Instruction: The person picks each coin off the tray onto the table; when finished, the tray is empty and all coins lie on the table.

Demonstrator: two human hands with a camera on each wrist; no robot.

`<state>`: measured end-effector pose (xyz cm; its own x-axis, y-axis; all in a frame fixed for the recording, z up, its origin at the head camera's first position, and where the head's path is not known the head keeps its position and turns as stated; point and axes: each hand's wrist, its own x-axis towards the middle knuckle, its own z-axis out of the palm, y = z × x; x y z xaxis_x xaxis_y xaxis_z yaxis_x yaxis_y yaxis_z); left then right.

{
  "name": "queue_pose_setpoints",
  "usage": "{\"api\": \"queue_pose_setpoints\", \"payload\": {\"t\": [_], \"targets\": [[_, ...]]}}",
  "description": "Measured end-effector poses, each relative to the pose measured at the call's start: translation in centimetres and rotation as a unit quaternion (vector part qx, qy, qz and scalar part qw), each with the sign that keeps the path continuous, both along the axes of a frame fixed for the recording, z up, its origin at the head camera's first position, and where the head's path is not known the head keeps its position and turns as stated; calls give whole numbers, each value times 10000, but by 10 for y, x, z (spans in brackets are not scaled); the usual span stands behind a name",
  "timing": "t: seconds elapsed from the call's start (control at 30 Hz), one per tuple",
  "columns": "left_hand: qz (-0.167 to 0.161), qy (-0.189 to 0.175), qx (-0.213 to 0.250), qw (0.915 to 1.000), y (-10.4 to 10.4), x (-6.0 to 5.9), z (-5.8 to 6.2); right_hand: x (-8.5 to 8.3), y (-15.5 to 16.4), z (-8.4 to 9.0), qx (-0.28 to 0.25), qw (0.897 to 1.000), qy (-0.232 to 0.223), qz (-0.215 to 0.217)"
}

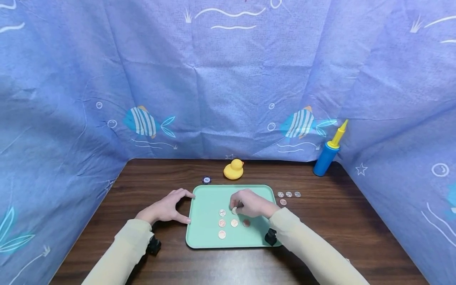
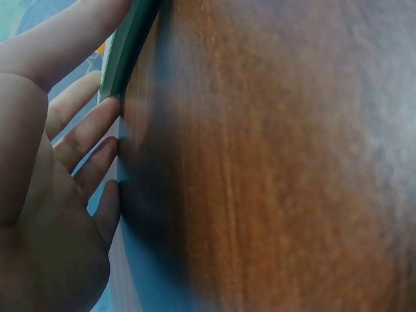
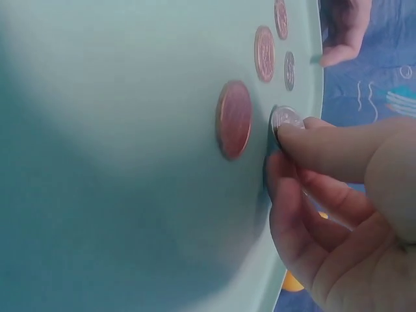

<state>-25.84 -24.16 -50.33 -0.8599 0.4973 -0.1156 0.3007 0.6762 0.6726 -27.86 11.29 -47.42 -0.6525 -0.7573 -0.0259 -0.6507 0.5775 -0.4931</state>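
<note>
Thumb and fingers of my right hand (image 1: 250, 203) pinch a silver coin (image 3: 286, 120) at the surface of a mint-green tray (image 1: 203, 198). Beside it on the tray lie several coins: a silver one (image 1: 222, 213), coppery ones such as the coin (image 1: 246, 223) to the right, and a paler one (image 1: 234, 223) in the middle. My left hand (image 1: 165, 206) touches the tray's left edge, thumb and fingers spread apart. In the left wrist view the fingers (image 2: 91, 130) are stretched out by the tray's rim (image 2: 123, 58), with nothing gripped.
Right of the tray, several coins (image 1: 289, 194) lie on the dark wooden table (image 1: 342, 221). Behind the tray are a yellow rubber duck (image 1: 233, 170) and a dark blue round chip (image 1: 206, 180). A blue and yellow hand pump (image 1: 325, 158) stands at the back right, against the blue fish-print cloth (image 1: 228, 79).
</note>
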Motion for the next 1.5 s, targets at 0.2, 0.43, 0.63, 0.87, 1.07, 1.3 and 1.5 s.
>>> {"api": "queue_pose_setpoints", "payload": {"t": [0.2,0.43,0.63,0.87,1.07,1.3,1.5], "targets": [[-30,36,24,10000,-1,0,2,-2,10,2,-291,9993,-208,-51],[6,3,-44,10000,0,0,1,-5,24,0,-521,9985,-172,-56],[1,39,-54,10000,-1,-2,0,-5,40,1,-614,9980,-137,-111],[1,50,-44,10000,-1,-1,0,-5,61,6,-703,9965,-194,-412],[6,55,-71,10000,1,1,0,-7,84,11,-683,9962,-192,-498],[-35,111,-67,9999,1,2,-1,-7,113,14,-698,9930,-408,-855],[-59,150,-82,9998,0,0,-2,-8,137,13,-794,9883,-487,-1207]]}}
